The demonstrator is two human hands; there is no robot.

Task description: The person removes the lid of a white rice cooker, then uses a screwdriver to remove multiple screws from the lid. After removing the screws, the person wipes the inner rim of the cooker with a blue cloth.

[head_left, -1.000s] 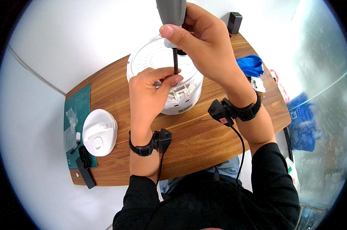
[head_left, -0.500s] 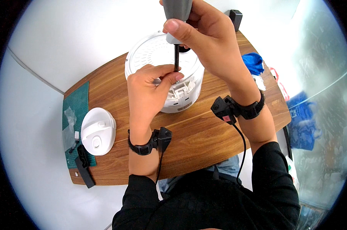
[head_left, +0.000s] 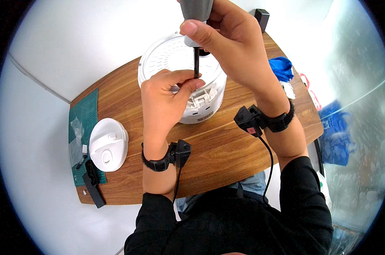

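A grey-handled screwdriver (head_left: 196, 12) stands nearly upright at the top of the view, its dark shaft pointing down. My right hand (head_left: 235, 40) is closed around the handle, thumb along its side. Lower down, my left hand (head_left: 166, 97) pinches the tip of the shaft between thumb and forefinger; whether a screw is also held there is hidden by the fingers. Both hands are over a white round appliance (head_left: 158, 57) with rings of vent slots on its upper face. At its near side, a white latch-like bracket (head_left: 204, 98) shows below my left fingertips.
On the wooden table (head_left: 218, 157), a white oval lid with a handle (head_left: 109, 146) lies left, by a green cutting mat (head_left: 87, 102) bearing a clear plastic bag (head_left: 77, 138). A black strap-like item (head_left: 94, 187) is near the left edge. Blue cloth (head_left: 281, 69) lies right; a black box (head_left: 262, 19) stands behind.
The hands and screwdriver keep almost the same pose. The whole view has shifted very slightly; nothing has been taken or let go.
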